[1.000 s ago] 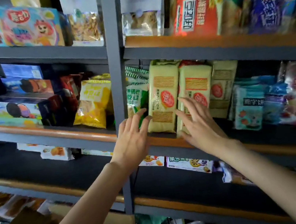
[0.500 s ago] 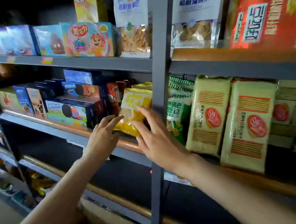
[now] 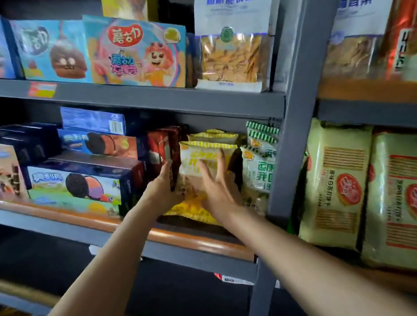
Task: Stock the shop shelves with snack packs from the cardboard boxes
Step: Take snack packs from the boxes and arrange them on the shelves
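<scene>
**Both hands on the yellow snack pack at the middle shelf**

The left hand [image 3: 164, 188] and the right hand [image 3: 217, 186] meet at a yellow snack pack [image 3: 203, 169] that stands at the front of the middle shelf [image 3: 192, 237], just left of the grey upright post [image 3: 299, 106]. The left hand's grip closes on the pack's left edge: the thumb lies along the front of that edge, and the other fingers are hidden behind. The right hand's grip is wide open, its fingers [image 3: 220, 160] straight and spread, laid flat against the front of the pack. More yellow packs of the same kind stand behind it.

Just left of the pack stands a dark red carton [image 3: 162, 148], touching or nearly touching the left thumb. Further left, blue cookie boxes [image 3: 76, 183] lie stacked along the same shelf. Just right of the yellow pack, between it and the post, stand green-and-white snack bags [image 3: 260, 166]. Past the post, pale yellow cracker packs [image 3: 337, 192] lean on the neighbouring shelf.

On the shelf above stand a cartoon-printed snack box [image 3: 137, 49] and a white bag with a clear window [image 3: 232, 32].
</scene>
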Demonstrator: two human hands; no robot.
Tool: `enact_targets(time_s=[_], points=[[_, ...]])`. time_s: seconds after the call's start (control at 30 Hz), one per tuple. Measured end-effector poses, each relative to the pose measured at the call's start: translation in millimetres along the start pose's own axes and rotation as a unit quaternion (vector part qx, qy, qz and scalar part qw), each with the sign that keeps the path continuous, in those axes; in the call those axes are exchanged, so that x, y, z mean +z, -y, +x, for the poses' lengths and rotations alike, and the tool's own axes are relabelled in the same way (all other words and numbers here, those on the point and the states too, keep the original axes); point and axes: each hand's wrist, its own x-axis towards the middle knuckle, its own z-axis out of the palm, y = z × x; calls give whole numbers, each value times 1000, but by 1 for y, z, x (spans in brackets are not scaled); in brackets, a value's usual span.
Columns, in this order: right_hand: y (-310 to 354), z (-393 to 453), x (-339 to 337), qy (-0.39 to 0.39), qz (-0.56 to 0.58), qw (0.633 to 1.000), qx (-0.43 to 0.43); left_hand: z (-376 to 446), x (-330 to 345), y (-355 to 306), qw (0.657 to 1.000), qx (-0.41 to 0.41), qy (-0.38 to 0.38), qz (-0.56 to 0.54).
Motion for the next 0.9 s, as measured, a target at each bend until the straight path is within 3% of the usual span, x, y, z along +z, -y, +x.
enact_targets(time_s=[0.1, 0.23, 0.3, 0.63, 0.77, 0.9], points=[[-1, 0, 4, -42, -66, 996, -31, 12, 10, -1, 999, 40, 4, -6], [6, 1, 15, -78, -124, 989, -15, 24, 21, 10, 995, 84, -54, -1], [9, 4, 14, -55, -127, 990, 13, 25, 23, 13, 993, 102, -64, 0], [21, -29, -25, 2, -81, 996, -19, 0, 10, 12, 993, 112, -39, 1], [15, -70, -45, -134, -36, 979, -147, -21, 9, 7, 984, 135, -109, 35], [-24, -119, -86, -285, -3, 925, -251, -43, 14, -8, 953, 243, -161, 82]])
